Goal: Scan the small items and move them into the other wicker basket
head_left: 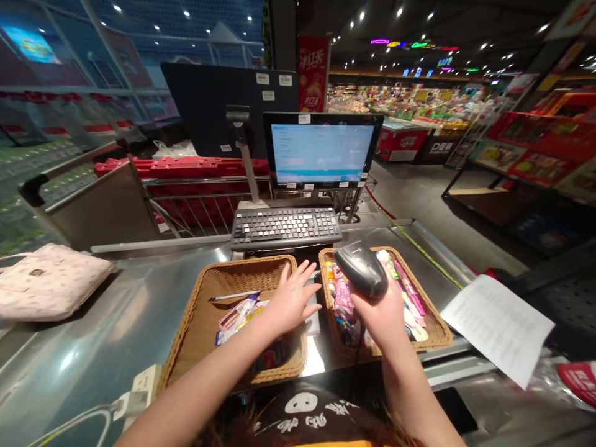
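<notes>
My right hand (384,307) grips a black handheld barcode scanner (361,267) above the right wicker basket (440,338). That basket is filled with small colourful packets (344,301), partly covered by the scanner and my hand. Fingers spread, my left hand (293,298) hovers over the inner edge of the left wicker basket (184,329) and holds nothing. Inside the left basket lie several small packages (237,316) and a pen-like stick (235,296); my forearm hides part of them.
Behind the baskets stand a keyboard (286,225) and a lit monitor (321,152). A pale pink bag (51,279) rests on the metal counter at left. At right are a printed paper sheet (498,326) and a bottle with a red label (577,379). A power socket (144,388) with cables is near the front left.
</notes>
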Demonstrator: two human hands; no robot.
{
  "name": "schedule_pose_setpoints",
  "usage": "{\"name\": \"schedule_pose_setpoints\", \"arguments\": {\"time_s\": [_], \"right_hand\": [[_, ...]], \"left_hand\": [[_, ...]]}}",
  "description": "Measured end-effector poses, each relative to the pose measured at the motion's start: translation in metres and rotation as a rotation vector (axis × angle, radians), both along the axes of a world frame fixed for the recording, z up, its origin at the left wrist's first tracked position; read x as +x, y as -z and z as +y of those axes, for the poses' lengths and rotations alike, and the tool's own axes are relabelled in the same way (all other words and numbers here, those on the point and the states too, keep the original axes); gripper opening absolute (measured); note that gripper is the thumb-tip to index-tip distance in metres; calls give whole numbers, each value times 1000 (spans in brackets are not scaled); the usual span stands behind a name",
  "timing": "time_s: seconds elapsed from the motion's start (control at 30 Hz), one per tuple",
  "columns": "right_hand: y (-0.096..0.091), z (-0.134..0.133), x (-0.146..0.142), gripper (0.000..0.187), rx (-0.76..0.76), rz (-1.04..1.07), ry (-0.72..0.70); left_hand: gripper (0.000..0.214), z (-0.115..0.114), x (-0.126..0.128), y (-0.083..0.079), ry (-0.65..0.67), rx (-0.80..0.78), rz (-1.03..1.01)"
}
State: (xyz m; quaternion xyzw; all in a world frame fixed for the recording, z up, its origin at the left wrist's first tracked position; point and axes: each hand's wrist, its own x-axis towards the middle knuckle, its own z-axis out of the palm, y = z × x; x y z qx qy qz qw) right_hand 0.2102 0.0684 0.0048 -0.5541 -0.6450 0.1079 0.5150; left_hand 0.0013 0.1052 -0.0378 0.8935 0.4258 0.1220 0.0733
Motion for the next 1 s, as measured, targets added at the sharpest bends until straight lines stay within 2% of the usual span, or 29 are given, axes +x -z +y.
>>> {"name": "schedule_pose_setpoints", "arguments": {"time_s": [0.1,0.2,0.27,0.37,0.47,0.57,0.8,1.0], "right_hand": [[-6,-4,25,39,14,24,141],[-8,-8,46,40,33,10,218],[-7,-10,57,43,47,-9,253],[-3,-15,70,46,55,-28,277],[2,-18,80,47,45,-19,296],[8,-19,86,48,33,0,316],[12,-17,95,52,18,12,331],[6,-17,92,52,-31,51,338]], "left_hand": [[42,16,57,10,70,-14,-28],[35,32,108,33,116,-67,-3],[34,41,134,50,99,-100,17],[38,49,158,72,70,-118,41],[40,52,167,84,88,-116,45],[39,54,168,85,95,-111,46],[24,56,163,73,123,-59,10],[21,60,146,59,198,107,-6]]}}
